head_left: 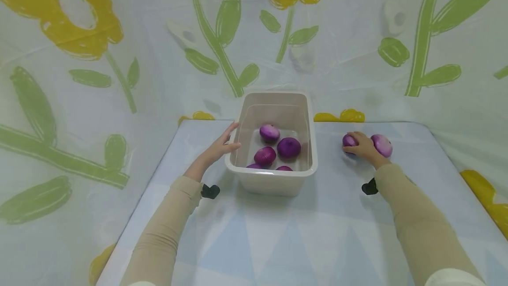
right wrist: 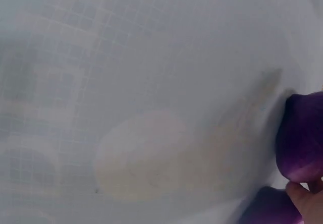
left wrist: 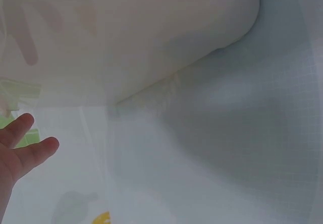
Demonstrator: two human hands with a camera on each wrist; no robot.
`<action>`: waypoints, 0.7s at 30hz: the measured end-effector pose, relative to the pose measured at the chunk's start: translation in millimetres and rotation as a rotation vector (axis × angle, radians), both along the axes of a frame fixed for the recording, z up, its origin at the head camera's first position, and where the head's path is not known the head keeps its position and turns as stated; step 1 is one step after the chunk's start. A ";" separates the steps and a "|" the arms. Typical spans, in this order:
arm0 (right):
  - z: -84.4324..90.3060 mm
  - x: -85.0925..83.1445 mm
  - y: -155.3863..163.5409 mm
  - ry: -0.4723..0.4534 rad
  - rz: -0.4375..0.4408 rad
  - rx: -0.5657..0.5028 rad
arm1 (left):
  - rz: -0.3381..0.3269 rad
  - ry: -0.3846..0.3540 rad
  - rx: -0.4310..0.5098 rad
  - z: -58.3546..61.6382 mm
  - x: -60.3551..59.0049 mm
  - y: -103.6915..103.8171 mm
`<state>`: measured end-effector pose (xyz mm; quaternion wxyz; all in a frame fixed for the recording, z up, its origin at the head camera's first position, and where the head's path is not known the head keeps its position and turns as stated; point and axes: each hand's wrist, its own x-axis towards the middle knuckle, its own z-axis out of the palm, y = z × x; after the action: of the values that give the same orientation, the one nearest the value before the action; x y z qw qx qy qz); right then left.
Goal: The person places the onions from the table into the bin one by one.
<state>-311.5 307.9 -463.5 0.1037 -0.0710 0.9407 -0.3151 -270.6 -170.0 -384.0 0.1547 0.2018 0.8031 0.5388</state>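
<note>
My right hand (head_left: pixel 363 147) grips a small red onion (head_left: pixel 349 141) on the table, its fingers over the top and thumb at the near side. Right beside that hand lies a second, paler red onion (head_left: pixel 382 145). In the right wrist view, two onions crowd the lower right edge, with the thumb (right wrist: pixel 299 196) against one. At the left side of a beige plastic bin (head_left: pixel 274 183), my left hand (head_left: pixel 219 148) has its fingers spread and extended by the rim. Several red onions, among them a dark purple onion (head_left: pixel 289 148), lie inside the bin.
A pale blue and white patterned cloth covers the table (head_left: pixel 301 242). Behind it and at the sides hangs a white curtain (head_left: pixel 341 52) printed with yellow flowers and green leaves. Dark wrist cameras show below both cuffs.
</note>
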 end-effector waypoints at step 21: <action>-11.9 9.5 -6.9 -0.144 -0.086 -0.232 | 0.028 0.018 -0.014 -27.5 -18.6 -7.6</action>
<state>-301.9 301.0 -475.3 0.1485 -0.0195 0.8903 -0.4301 -289.2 -177.6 -411.6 0.1412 0.1945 0.8109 0.5336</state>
